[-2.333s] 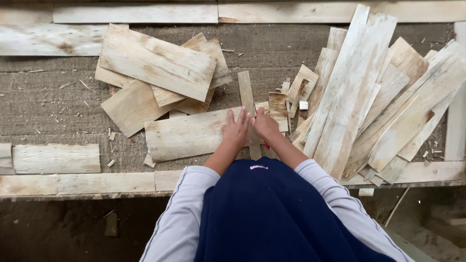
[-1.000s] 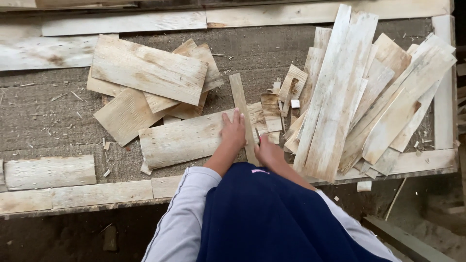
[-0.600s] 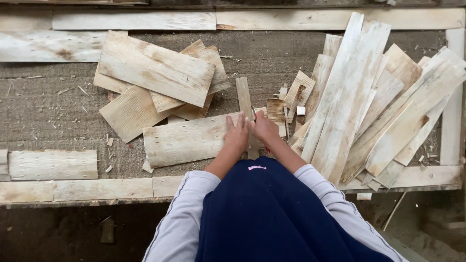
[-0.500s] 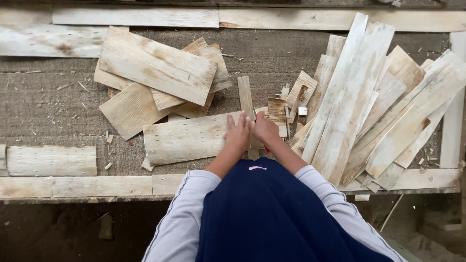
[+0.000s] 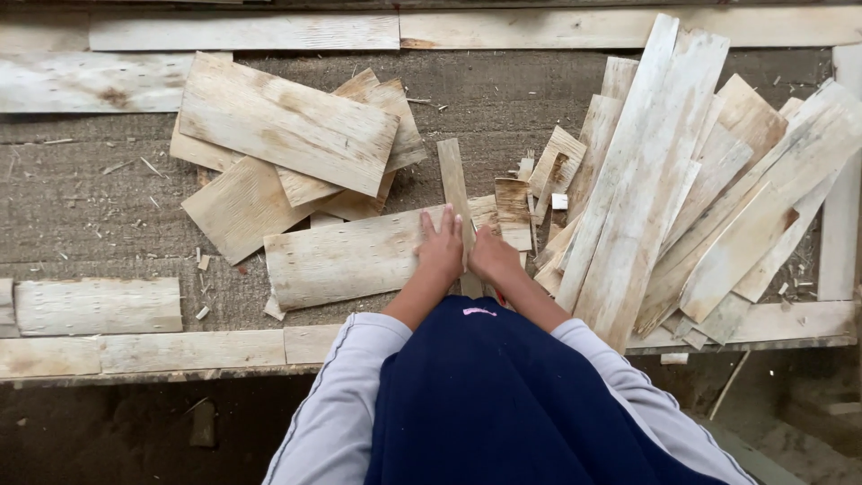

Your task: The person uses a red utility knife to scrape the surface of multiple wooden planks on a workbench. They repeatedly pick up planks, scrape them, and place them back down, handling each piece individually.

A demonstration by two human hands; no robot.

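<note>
Looking straight down at a rough table (image 5: 81, 193) covered in sawdust and wood offcuts. Left hand (image 5: 442, 248) lies flat, fingers spread, on the right end of a wide pale board (image 5: 346, 260) lying crosswise near the 6 o'clock edge. Right hand (image 5: 492, 254) sits just beside it, fingers curled down where a narrow upright strip (image 5: 453, 184) runs toward 12 o'clock; can't tell if that grip is actually clamped on anything. At 3 o'clock there's a big fan of long slats (image 5: 660, 171) overhanging the near edge, and small broken scraps (image 5: 539, 193) are crammed between it and the hands. At 10 o'clock sits a stack of short boards (image 5: 287, 135). Bare table shows mostly around 9 o'clock, with one short plank (image 5: 99, 305) near the front rail (image 5: 180, 350).
</note>
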